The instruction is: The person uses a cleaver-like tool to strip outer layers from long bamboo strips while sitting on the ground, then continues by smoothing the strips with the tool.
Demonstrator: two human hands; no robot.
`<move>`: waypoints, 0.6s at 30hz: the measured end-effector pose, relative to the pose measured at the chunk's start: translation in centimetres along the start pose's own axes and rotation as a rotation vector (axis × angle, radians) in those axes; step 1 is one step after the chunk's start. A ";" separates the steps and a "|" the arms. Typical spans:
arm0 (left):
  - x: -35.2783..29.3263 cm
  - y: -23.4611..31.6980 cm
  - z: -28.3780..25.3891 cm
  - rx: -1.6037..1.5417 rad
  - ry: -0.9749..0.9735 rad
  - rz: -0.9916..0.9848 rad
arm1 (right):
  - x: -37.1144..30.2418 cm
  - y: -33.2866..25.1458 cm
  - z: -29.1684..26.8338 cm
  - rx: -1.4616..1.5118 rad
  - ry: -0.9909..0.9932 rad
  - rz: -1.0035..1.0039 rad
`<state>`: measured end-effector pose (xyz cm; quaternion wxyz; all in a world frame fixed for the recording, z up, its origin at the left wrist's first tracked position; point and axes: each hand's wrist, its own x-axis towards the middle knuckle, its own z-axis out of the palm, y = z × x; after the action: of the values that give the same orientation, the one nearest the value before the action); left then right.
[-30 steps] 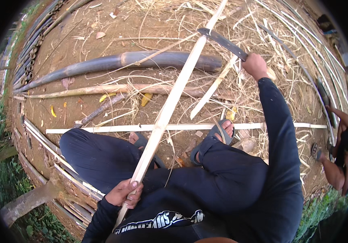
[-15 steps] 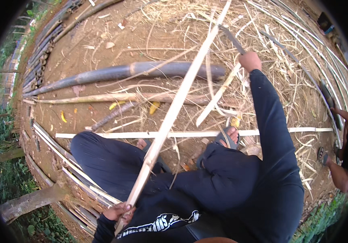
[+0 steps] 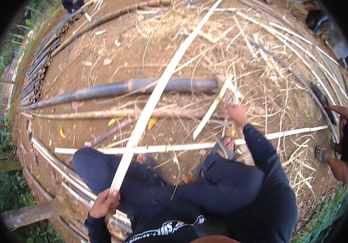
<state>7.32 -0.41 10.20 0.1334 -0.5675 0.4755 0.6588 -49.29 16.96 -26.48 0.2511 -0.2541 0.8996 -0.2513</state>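
Wearer: dark navy long-sleeved top [image 3: 263,178] with white lettering across the chest, matching dark navy trousers [image 3: 113,178], grey open-toed sandals [image 3: 218,152]. Hands bare, no gloves.

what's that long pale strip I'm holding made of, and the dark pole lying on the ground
The long pale strip in your left hand looks like split bamboo: flat, cream, matt, fibrous. The dark pole looks like a whole bamboo culm: round, grey-green, with a ringed node and a slight sheen.
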 end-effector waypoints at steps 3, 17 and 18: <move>0.0 0.3 0.4 0.039 0.029 0.027 | -2.9 -0.3 1.0 -0.044 0.174 0.122; 3.8 -4.3 6.6 -0.108 -0.260 0.027 | -3.7 -33.1 -22.6 0.020 0.343 -0.466; 3.7 -4.6 6.6 -0.094 -0.211 0.051 | -3.8 -35.1 -21.9 0.024 0.308 -0.449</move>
<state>5.31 5.68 4.12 0.1394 -0.4884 0.4416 0.7396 -47.52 0.20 11.51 0.0523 -0.4029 0.8452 -0.3472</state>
